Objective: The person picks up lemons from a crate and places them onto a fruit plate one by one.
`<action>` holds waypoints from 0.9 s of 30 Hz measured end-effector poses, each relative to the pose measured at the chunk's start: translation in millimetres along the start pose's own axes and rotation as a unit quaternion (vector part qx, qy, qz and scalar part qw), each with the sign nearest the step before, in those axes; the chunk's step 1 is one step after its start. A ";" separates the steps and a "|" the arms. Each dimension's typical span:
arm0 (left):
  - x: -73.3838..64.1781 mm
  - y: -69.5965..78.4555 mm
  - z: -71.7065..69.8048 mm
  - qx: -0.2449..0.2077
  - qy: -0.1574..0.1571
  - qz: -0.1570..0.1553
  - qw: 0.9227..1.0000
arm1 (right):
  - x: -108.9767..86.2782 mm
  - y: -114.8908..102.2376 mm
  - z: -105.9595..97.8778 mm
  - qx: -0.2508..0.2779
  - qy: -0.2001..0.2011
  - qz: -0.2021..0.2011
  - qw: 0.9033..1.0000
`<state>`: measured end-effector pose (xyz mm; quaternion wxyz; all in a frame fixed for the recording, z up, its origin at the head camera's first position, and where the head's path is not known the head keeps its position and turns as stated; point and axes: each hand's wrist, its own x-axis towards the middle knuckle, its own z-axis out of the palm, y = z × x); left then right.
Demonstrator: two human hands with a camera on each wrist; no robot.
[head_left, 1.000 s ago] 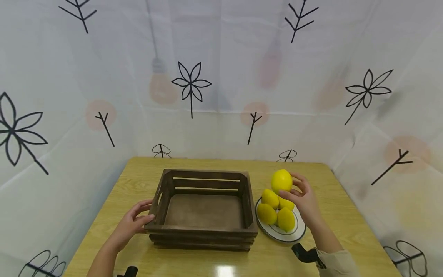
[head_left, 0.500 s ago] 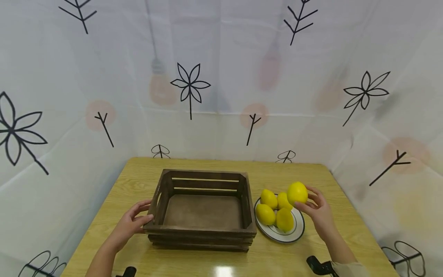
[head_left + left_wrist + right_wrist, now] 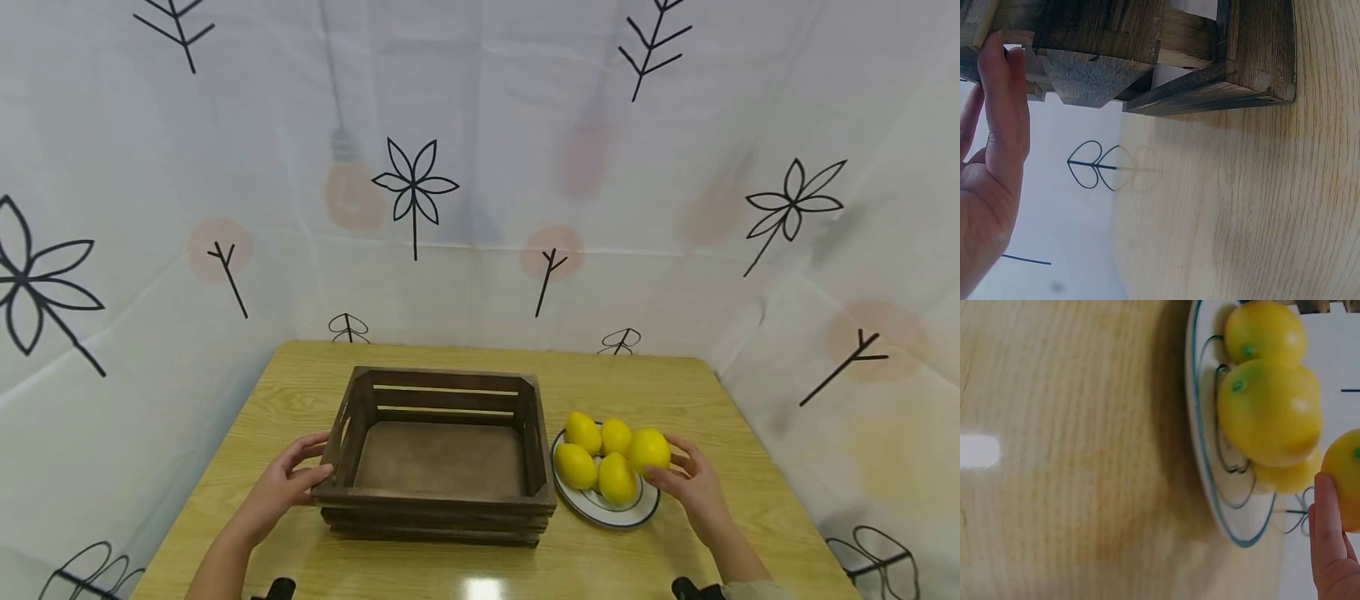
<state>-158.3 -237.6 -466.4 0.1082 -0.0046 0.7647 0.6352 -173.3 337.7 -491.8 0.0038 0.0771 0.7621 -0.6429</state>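
My right hand (image 3: 693,483) holds a yellow lemon (image 3: 649,452) between thumb and fingers at the right rim of the white plate (image 3: 630,522). In the right wrist view this lemon (image 3: 1344,500) shows at the right edge, with a finger (image 3: 1329,515) along its side. Several other lemons (image 3: 576,465) lie on the plate. My left hand (image 3: 281,483) rests against the left side of a dark brown slatted wooden crate (image 3: 442,458). Its fingers (image 3: 1004,112) look fairly straight in the left wrist view, tips at the crate's edge.
The crate stands in the middle of the wooden table (image 3: 420,575), close to the left of the plate. Behind the table hangs a white cloth (image 3: 480,283) with plant drawings. Black wrist mounts (image 3: 693,588) show at the bottom edge.
The right hand has carried its lemon from above the back of the plate to the right, then down to the plate's right rim. The left hand and the crate stay put.
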 end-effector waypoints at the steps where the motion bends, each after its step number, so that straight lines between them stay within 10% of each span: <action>1: -0.1 0.0 0.2 0.001 0.000 0.000 1.000 | 0.2 2.3 -0.9 0.001 0.000 0.009 1.000; 11: 1.0 -0.3 2.6 0.001 -0.001 0.002 1.000 | 1.3 24.3 -7.7 -0.048 -0.003 0.072 0.996; 18: 2.1 -0.9 3.1 -0.003 0.002 0.001 1.000 | 0.1 31.1 -5.1 -0.154 -0.009 0.044 0.987; 27: -0.1 -2.8 -0.3 -0.004 0.020 -0.003 1.000 | -2.4 20.3 -10.0 -0.159 -0.025 0.064 0.985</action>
